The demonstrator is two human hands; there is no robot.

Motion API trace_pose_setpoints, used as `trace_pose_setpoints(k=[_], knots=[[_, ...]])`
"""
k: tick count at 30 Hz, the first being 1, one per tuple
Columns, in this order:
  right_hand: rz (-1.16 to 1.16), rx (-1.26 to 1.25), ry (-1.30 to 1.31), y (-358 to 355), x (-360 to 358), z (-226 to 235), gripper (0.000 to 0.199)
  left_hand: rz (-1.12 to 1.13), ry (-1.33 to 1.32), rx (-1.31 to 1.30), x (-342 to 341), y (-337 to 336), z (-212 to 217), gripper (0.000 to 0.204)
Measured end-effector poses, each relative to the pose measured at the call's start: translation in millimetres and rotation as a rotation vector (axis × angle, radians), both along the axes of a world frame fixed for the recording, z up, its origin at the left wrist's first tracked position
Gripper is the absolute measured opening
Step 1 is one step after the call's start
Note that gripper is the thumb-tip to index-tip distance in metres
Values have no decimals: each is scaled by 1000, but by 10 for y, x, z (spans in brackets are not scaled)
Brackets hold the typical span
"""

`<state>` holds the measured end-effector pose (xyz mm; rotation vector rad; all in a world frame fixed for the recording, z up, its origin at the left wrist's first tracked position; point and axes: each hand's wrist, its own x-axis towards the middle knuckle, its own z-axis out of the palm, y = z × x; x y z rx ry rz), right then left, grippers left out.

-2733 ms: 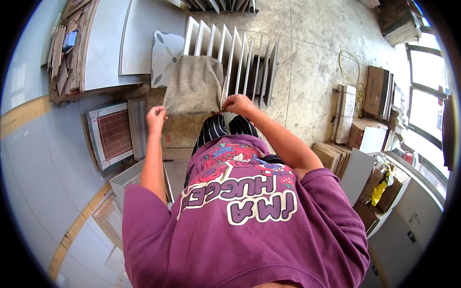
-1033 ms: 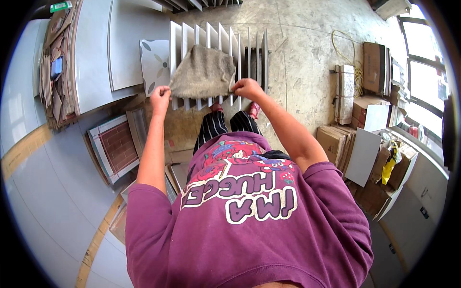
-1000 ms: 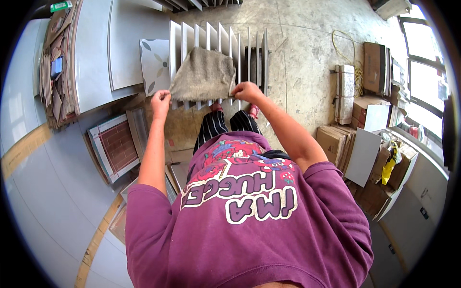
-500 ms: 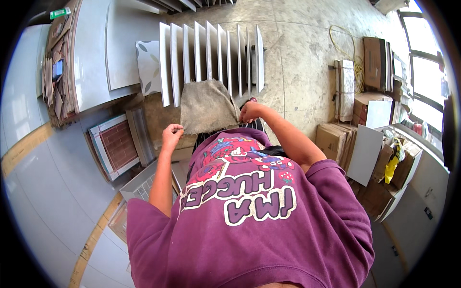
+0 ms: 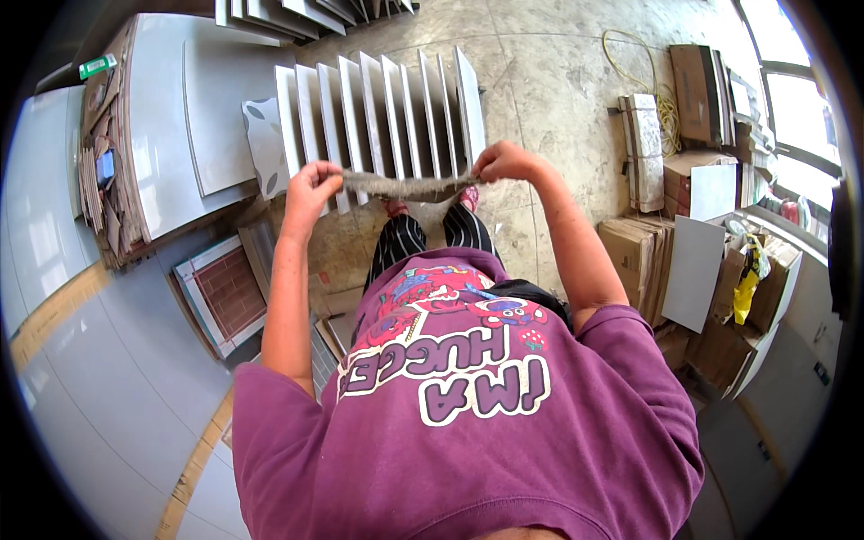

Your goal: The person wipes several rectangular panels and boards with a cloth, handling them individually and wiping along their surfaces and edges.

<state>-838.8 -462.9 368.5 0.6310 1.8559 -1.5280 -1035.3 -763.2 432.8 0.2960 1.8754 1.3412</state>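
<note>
Grey cloth (image 5: 409, 186) runs level between us, our left hand (image 5: 310, 184) and right hand (image 5: 504, 164) each pinching an end.

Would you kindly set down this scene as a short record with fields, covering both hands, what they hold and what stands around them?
Left hand: left hand closed on one end of the grey-brown cloth
Right hand: right hand closed on the other end
Cloth: pulled out flat between the hands, seen edge-on
Beyond the hands: row of pale tiles standing on edge on the concrete floor
Left side: brick-pattern sample board, leaning grey slabs
Right side: cardboard boxes, yellow cord
</note>
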Motion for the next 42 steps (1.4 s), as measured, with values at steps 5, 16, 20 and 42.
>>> trace_pose_setpoints(k=[5, 16, 20, 42], knots=[[-382, 263, 236, 368, -300, 15, 19, 19, 108, 77, -375, 746, -131, 10], [-823, 441, 270, 954, -806, -941, 19, 194, 70, -9, -714, 1668, -1218, 14], [-787, 459, 114, 895, -731, -1351, 19, 216, 70, -152, -541, 1586, -1826, 13], [-354, -190, -395, -247, 1221, -1325, 17, -145, -249, -382, 1090, -391, -1565, 11]])
